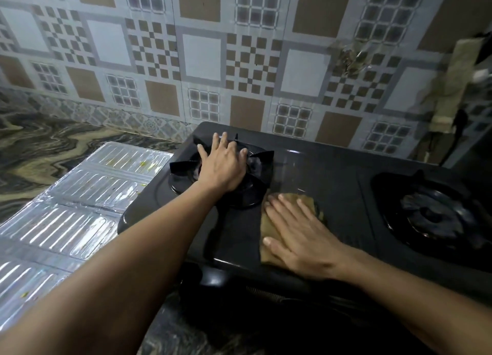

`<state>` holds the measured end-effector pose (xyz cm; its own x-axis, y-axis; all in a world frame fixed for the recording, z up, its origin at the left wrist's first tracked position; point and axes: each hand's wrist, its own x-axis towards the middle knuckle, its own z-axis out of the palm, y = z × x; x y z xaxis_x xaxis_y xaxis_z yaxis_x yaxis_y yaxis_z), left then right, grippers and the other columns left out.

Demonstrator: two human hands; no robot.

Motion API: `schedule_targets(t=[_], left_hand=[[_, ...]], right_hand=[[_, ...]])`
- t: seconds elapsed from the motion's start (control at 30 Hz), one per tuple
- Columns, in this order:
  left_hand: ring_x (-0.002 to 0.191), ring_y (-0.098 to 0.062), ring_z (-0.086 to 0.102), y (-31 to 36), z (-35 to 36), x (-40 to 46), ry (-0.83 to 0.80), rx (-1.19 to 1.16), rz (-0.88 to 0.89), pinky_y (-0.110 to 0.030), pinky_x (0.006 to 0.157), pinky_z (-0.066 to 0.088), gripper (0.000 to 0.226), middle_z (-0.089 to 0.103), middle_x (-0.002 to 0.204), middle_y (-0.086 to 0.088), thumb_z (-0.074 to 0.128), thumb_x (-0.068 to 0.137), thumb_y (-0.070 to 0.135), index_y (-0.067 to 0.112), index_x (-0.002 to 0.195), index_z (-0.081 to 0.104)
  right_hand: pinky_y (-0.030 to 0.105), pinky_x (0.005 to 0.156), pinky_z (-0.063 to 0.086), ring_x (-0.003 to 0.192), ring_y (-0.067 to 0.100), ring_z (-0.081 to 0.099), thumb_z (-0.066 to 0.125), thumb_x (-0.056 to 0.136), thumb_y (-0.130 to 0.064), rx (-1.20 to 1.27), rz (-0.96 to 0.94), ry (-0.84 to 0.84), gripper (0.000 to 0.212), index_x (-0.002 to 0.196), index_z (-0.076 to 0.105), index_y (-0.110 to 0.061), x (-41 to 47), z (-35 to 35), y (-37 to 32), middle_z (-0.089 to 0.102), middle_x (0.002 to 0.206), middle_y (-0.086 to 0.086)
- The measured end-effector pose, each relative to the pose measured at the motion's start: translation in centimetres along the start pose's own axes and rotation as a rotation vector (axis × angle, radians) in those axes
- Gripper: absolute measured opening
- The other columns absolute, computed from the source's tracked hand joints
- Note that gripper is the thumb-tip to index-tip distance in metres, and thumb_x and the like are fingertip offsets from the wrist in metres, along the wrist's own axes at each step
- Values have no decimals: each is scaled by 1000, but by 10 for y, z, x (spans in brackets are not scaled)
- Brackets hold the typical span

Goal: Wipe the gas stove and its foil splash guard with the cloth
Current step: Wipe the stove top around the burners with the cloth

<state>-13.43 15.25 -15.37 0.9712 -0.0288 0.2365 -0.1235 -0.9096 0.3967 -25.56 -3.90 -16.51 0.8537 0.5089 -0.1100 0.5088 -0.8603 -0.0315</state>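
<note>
A: How is the gas stove (332,184) seen?

B: A black, glossy two-burner top is seen on the marbled table (48,147), close against the patterned wall tiles (202,53). Faint streaks are visible on the surface between the burners.

A: And the cloth (266,227)?

B: It is a brownish, olive-toned piece, laid flat on the stove top between the two burners, toward the near edge. It is pressed down by the right hand (300,237), whose fingers (279,208) are held straight and only slightly spread; nothing is gripped.

A: What is done with the left hand (222,165)?

B: It is laid on the left burner grate (255,168), palm down, with the fingers (222,141) spread apart and straight. No curl around the grate is seen.

A: Where is the foil splash guard (80,195)?

B: It is laid flat on the table, just left of the stove and touching its edge. Ribbed silver panels are seen, marked with small yellow-green specks, mostly on the far panel and at the near left.

A: And the right burner (431,216)?

B: It is seen uncovered at the right, well apart from both hands. A second brownish cloth (452,83) is hung against the wall at far right, somewhat blurred.
</note>
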Motion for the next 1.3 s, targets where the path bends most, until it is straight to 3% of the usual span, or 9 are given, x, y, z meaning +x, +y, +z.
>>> schedule_targets(t=[0.23,0.43,0.57,0.7,0.83,1.03,1.17,1.23,1.3], left_hand=[[149,-23,15,-22,-25,-22,128,-90,50,-52,120,3,48,29,158,-8,32,101,41,13,133,53],[116,-36,49,-93,-68,-66,304,-125,-182,-43,98,37,42,58,123,-20,40,97,33,3,115,62],[107,-45,57,-126,-88,-94,63,-224,-528,-41,85,44,53,61,117,-31,32,96,40,-4,105,61],[85,-44,65,-138,-99,-115,-56,-709,-690,-50,78,57,54,63,101,-30,31,94,50,2,86,55],[75,-33,62,-154,-111,-131,-195,-1024,-745,-40,72,50,67,62,87,-22,25,97,56,-1,126,45],[89,-37,62,-164,-120,-153,-192,-1361,-808,-54,93,47,69,59,97,-26,30,97,53,-1,141,29],[84,-36,62,-158,-120,-155,-113,-1323,-837,-54,88,49,67,57,98,-25,30,98,50,3,146,25],[94,-40,62,-155,-119,-156,-79,-1280,-855,-57,93,47,66,53,117,-27,27,98,51,9,150,24],[113,-45,55,-150,-116,-155,-78,-1121,-833,-60,100,38,66,36,147,-22,23,98,55,18,153,20]], right_hand=[[39,119,-8,146,11,-15,12,95,-55,50,182,-11,71,153,-2,-16,14,0,6,-10,162,-1],[35,117,-14,143,7,-21,-6,80,-72,3,47,56,91,152,-7,-17,-12,13,-59,-16,158,-7],[33,117,-11,148,15,-11,8,88,-63,-58,-50,123,82,152,1,-12,5,17,-103,-6,162,1],[37,120,-2,149,19,-2,13,89,-60,-65,-128,135,81,152,5,-10,46,14,-138,2,162,6],[43,121,1,148,23,-3,27,97,-54,-49,-160,110,76,152,1,-7,90,10,-177,-2,162,10],[50,120,5,148,26,-3,20,97,-54,18,-200,62,74,151,4,-6,136,1,-200,-1,161,11],[51,113,20,135,30,29,22,99,-44,53,-190,58,50,123,47,-8,161,-10,-208,42,138,14],[47,106,26,121,33,43,26,101,-38,38,-152,13,41,103,56,-10,176,-23,-214,56,120,17],[41,102,30,117,34,50,34,101,-35,34,-155,-43,38,109,58,-8,190,-36,-215,60,121,16]])
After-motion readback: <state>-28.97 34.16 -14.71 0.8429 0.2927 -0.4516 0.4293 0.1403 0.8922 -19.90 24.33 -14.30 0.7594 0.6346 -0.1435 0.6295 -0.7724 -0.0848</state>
